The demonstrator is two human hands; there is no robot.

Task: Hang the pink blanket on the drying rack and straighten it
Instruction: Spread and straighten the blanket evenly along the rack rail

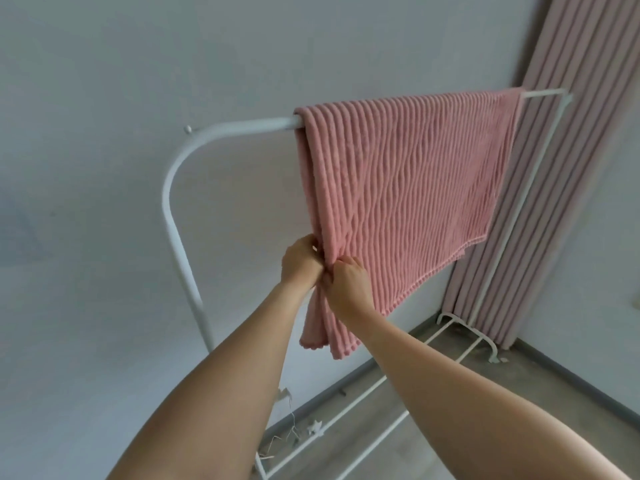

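1. Drying rack had the pink blanket draped over its top bar already.
2. Left hand was pinching the bunched left edge.
3. Right hand was clamped on it just beside.
4. Looked soft, floppy and light, so I'd grab the bottom corners to straighten it.

- Top bar of the rack covered by the blanket for most of its way; only the two ends showing.
- Back half of the blanket out of sight behind the front half.
- Fingertips of the left hand and right hand buried in the cloth folds.
- Both arms cut off at the bottom edge.
- Curtain cut off at the top edge.
- Small bits on the floor too tiny and blurry to name.
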